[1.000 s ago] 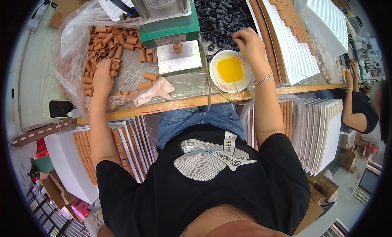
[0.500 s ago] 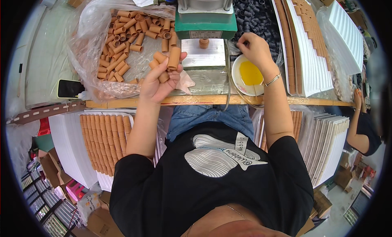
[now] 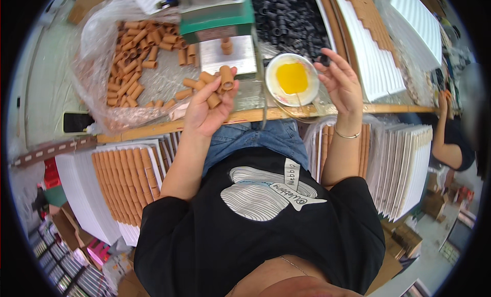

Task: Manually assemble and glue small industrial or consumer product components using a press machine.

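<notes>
Several short orange-brown tubes (image 3: 226, 78) are gathered in my left hand (image 3: 208, 109), whose fingers are closed round them. One stands nearly upright, its open end toward me. My right hand (image 3: 343, 87) pinches a small black fitting (image 3: 325, 60) between thumb and fingertips, while its other fingers are loosely curled. It is just right of a white bowl (image 3: 271, 87) holding yellow liquid (image 3: 292, 77). Beyond the bowl lies a heap of black fittings (image 3: 286, 23). A green and grey press (image 3: 217, 26) stands over a metal block (image 3: 240, 56), with a brown piece (image 3: 226, 46) upright on it.
Loose brown tubes (image 3: 135, 56) lie in a plastic-lined area at the left. Ridged white trays (image 3: 368, 56) stand at the right, and tube-filled trays (image 3: 123, 179) below the wooden table edge (image 3: 378, 108). A phone (image 3: 76, 122) lies far left. Another person's arm (image 3: 443, 128) shows far right.
My right hand has come away from the heap, moving right and nearer, with a black fitting in its fingertips. My left hand still holds the tubes. The whole view has shifted.
</notes>
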A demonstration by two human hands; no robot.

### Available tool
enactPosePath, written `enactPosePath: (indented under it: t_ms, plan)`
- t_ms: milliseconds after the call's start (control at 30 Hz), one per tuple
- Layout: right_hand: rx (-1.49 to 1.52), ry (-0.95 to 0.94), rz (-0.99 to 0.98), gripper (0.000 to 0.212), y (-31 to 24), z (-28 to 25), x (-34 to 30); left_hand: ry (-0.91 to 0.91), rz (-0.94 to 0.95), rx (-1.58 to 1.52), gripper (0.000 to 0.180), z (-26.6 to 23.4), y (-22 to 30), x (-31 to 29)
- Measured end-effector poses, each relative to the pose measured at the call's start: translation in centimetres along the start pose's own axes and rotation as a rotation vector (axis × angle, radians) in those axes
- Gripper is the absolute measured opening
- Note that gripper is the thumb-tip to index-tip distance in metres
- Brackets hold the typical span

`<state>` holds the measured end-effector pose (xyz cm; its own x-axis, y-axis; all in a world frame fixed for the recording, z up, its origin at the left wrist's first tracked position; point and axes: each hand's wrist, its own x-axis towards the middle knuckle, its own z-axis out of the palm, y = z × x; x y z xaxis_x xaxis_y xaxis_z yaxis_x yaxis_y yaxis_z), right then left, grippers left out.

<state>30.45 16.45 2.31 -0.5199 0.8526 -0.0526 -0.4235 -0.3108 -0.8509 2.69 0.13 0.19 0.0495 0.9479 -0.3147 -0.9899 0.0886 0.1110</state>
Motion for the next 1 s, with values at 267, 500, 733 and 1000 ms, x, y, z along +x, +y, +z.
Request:
enactPosePath:
  t_ms: [267,500,733,1000]
  plan:
    - [-0.459,0.144,-0.093,0.016,1.9,-0.1,-0.8,0.038,-0.018,0.186,0.038,0.5,-1.9,0.2]
    - [-1.838,0.171,-0.701,0.004,3.3,1.0,-0.7,0.111,-0.116,-0.069,0.034,-0.3,-3.1,1.4]
    - [-1.292,0.191,-0.661,0.009,2.4,2.5,-1.0,0.207,-0.031,0.105,0.023,1.3,-5.1,3.3]
    - [-1.346,0.097,-0.739,0.015,0.4,5.8,-2.9,0.222,-0.027,0.165,0.024,2.9,-8.2,5.4]
